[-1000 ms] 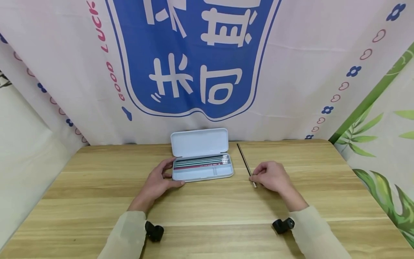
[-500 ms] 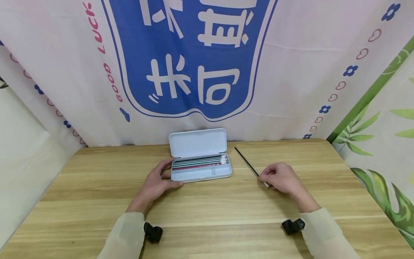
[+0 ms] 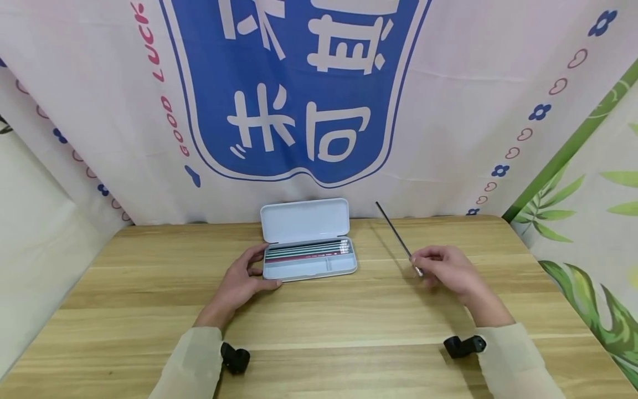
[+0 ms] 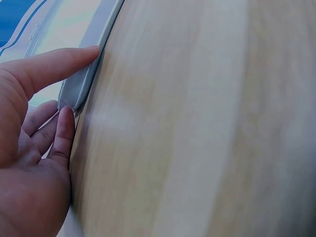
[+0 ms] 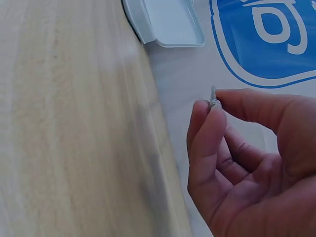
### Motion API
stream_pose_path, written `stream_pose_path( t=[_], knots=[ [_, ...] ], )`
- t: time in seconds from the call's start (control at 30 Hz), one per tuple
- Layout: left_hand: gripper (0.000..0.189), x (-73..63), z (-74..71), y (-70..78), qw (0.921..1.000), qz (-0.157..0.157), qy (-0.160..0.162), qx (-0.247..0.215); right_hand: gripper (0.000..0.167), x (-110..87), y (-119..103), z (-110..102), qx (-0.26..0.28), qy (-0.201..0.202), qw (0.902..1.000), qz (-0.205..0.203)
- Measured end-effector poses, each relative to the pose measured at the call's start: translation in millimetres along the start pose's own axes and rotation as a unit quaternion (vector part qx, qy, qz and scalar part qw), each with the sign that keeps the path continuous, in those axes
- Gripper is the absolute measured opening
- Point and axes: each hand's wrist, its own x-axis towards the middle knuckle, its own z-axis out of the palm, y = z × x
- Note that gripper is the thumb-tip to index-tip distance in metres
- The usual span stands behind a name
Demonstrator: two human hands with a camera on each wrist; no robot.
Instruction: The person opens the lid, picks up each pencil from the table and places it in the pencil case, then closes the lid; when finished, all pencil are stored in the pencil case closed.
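Observation:
A light-blue pencil case (image 3: 299, 270) lies open on the table, its lid (image 3: 305, 220) raised at the back. Several pencils (image 3: 306, 250), mostly green with one red, lie side by side in its rear compartment. My left hand (image 3: 240, 284) grips the case's left end, with the thumb (image 4: 69, 64) along the front edge and the fingers at the left side. Right of the case, my right hand (image 3: 446, 270) pinches a dark pencil (image 3: 394, 229) near its silver-tipped end, between thumb and fingertips. This pencil slants up and away to the left, above the tabletop.
The wooden table (image 3: 319, 327) ends at a printed curtain (image 3: 448, 138) just behind the case. A small divider splits the front compartment of the case. A black wrist camera (image 3: 234, 357) sits at the left sleeve, and another black camera (image 3: 463, 346) at the right.
My right hand has moved right and lifted the dark pencil off the table; it lay on the wood before. The left hand and the case have stayed put.

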Motion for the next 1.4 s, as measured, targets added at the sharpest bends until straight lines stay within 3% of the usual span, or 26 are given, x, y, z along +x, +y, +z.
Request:
stream_pose_path(
  t=[0.4, 0.57, 0.8, 0.9, 1.03, 1.17, 1.4],
  knots=[
    [0.096, -0.1, -3.0, -0.4, 1.0, 0.001, 0.002, 0.0, 0.033, 9.5, -15.4, 15.1, 0.021, 0.005, 0.9994, -0.028],
    [0.095, -1.6, -2.3, 0.2, 1.0, 0.009, 0.004, -0.003, 0.027, 21.8, -29.6, 28.6, -0.016, 0.007, 0.9981, -0.059],
    [0.095, -0.8, -1.1, 2.0, 1.0, 0.005, 0.006, -0.001, 0.02, 41.8, -45.3, 46.7, -0.074, 0.002, 0.9955, -0.06],
    [0.095, 1.0, -0.3, 2.3, 1.0, 0.001, 0.004, 0.0, 0.015, 50.4, -49.9, 55.5, -0.124, 0.007, 0.9889, -0.081],
    [0.095, 2.5, 0.3, 1.2, 1.0, -0.001, 0.003, 0.004, 0.01, 63.7, -54.7, 70.8, -0.188, 0.008, 0.9728, -0.134],
    [0.095, 2.8, 0.0, 0.1, 1.0, -0.002, 0.004, 0.005, 0.008, 76.5, -59.8, 86.5, -0.205, -0.001, 0.9646, -0.166],
    [0.095, 1.6, 0.2, 0.8, 1.0, -0.007, 0.005, 0.002, 0.007, 92.2, -68.8, 104.7, -0.23, -0.006, 0.9554, -0.185]
  ],
)
